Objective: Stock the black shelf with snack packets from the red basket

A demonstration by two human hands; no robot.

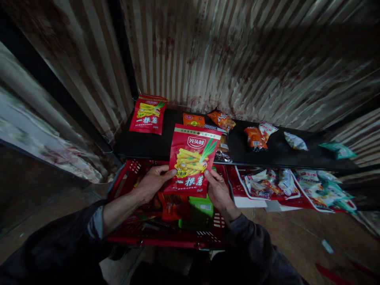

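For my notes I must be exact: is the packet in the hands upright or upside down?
Upright, leaning slightly: the printing on the held red packet reads right way up.

Looks like a shop to me: a black shelf (184, 146) carries packaged snacks (147, 114), and red shopping baskets (221, 219) of packets sit below it.

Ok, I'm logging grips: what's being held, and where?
A red, rectangular plastic snack bag, held by the hands at its lower left and right edges.
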